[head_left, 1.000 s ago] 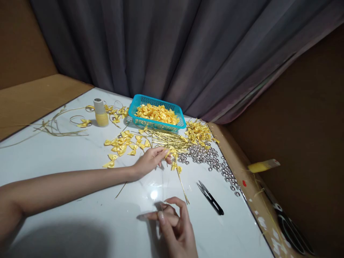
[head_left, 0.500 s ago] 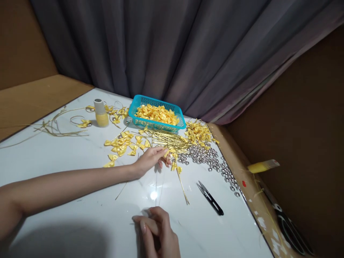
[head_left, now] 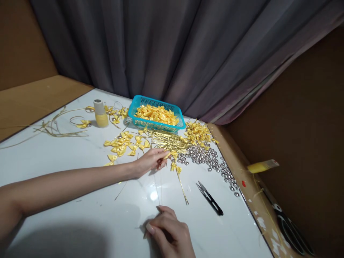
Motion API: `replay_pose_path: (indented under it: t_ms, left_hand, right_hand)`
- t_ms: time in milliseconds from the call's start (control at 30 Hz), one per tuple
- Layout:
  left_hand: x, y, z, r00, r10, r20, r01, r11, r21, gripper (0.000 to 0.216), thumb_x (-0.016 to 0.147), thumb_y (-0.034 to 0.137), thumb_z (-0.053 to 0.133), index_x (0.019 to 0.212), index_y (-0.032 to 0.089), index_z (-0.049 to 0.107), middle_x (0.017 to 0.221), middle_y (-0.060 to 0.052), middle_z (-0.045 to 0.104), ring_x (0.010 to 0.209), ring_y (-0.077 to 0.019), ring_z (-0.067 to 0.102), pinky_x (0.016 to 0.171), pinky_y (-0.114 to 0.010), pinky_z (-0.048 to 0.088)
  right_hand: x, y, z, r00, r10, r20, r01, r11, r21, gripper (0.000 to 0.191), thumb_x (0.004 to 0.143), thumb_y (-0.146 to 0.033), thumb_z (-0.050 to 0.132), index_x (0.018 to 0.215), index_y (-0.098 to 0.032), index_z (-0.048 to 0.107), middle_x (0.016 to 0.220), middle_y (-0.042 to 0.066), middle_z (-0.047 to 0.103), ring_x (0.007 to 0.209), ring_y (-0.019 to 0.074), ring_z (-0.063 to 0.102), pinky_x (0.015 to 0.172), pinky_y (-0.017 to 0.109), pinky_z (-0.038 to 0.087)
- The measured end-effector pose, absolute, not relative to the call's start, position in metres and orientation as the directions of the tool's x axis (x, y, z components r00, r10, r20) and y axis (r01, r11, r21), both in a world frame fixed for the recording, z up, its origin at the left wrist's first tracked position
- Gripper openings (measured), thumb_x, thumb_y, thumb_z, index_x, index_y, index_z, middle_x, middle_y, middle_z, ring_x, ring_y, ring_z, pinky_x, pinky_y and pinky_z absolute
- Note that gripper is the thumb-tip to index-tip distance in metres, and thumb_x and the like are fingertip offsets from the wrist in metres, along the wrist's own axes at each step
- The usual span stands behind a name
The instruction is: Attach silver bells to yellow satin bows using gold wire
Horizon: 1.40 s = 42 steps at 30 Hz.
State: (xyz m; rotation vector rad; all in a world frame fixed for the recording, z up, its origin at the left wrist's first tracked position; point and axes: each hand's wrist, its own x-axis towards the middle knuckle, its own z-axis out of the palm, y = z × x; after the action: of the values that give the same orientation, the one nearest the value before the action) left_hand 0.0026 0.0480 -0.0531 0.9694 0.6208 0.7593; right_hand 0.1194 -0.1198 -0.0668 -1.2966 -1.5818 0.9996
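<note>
- Reaching to 12 o'clock, left hand (head_left: 152, 161) pinches gold wires (head_left: 169, 141).
- Right hand (head_left: 170, 233), at 6 o'clock, rests curled on bench (head_left: 67, 150); contents unclear.

I see a glossy, smooth white tabletop (head_left: 67, 150); basket (head_left: 158, 125) is perforated plastic. Bows (head_left: 157, 114) look like satin cloth, gold wires (head_left: 169, 141) & beads (head_left: 204, 156) shiny metallic, curtain (head_left: 161, 46) matt cloth.

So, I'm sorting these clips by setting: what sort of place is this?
Probably a home craft table: a blue basket of yellow ribbon bows, silver beads and thread snips on a white tabletop.
</note>
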Motion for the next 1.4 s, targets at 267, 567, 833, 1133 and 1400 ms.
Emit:
replay_pose_path:
  t_ms: [267, 567, 833, 1133, 1400]
  left_hand:
    - [0.004, 0.041, -0.051, 0.606, 0.795, -0.044, -0.144, 0.164, 0.976, 0.036, 0.086, 0.05, 0.052, 0.073, 0.016, 0.049, 0.05, 0.006, 0.047, 0.039, -0.0056, 0.038, 0.039, -0.018, 0.03]
    - [0.003, 0.033, -0.049, 0.638, 0.768, -0.053, -0.048, 0.108, 0.993, 0.041, 0.087, 0.053, 0.049, 0.069, 0.016, 0.048, 0.052, 0.005, 0.048, 0.04, -0.0059, 0.04, 0.04, -0.018, 0.033]
    - [0.002, 0.03, -0.05, 0.659, 0.748, -0.074, -0.014, 0.11, 0.994, 0.038, 0.089, 0.049, 0.047, 0.071, 0.016, 0.051, 0.053, 0.003, 0.05, 0.041, -0.0064, 0.041, 0.041, -0.02, 0.035]
    - [0.005, 0.027, -0.041, 0.669, 0.728, -0.151, -0.026, 0.226, 0.974, 0.038, 0.084, 0.053, 0.053, 0.078, 0.016, 0.054, 0.052, 0.004, 0.048, 0.041, -0.007, 0.041, 0.039, -0.019, 0.035]
    - [0.006, 0.027, -0.041, 0.663, 0.734, -0.147, -0.013, 0.208, 0.978, 0.04, 0.084, 0.054, 0.053, 0.076, 0.014, 0.053, 0.053, 0.004, 0.047, 0.042, -0.0068, 0.042, 0.04, -0.019, 0.036]
  right_hand:
    - [0.143, -0.086, -0.011, -0.117, 0.971, -0.207, 0.07, -0.2, -0.977, 0.035, 0.086, -0.046, 0.058, 0.066, -0.017, 0.056, 0.057, 0.001, 0.063, 0.052, 0.0116, 0.054, 0.056, 0.024, 0.043]
    - [0.18, -0.018, 0.014, -0.291, 0.95, -0.112, 0.033, -0.107, -0.994, 0.029, 0.086, -0.045, 0.057, 0.077, -0.018, 0.056, 0.065, 0.002, 0.067, 0.053, 0.0131, 0.056, 0.06, 0.028, 0.045]
    - [0.192, -0.016, -0.012, -0.204, 0.975, -0.084, 0.055, -0.074, -0.996, 0.026, 0.085, -0.037, 0.06, 0.071, -0.015, 0.063, 0.066, 0.002, 0.067, 0.052, 0.01, 0.053, 0.055, 0.024, 0.043]
    - [0.189, -0.025, -0.02, -0.033, 0.984, 0.172, 0.329, 0.174, -0.928, 0.017, 0.087, -0.028, 0.057, 0.076, -0.017, 0.063, 0.067, 0.002, 0.067, 0.053, 0.011, 0.055, 0.051, 0.023, 0.044]
    - [0.193, -0.029, -0.025, -0.171, 0.879, 0.444, 0.59, 0.453, -0.668, 0.013, 0.089, -0.016, 0.049, 0.083, -0.017, 0.061, 0.072, 0.003, 0.068, 0.057, 0.0121, 0.06, 0.054, 0.022, 0.045]
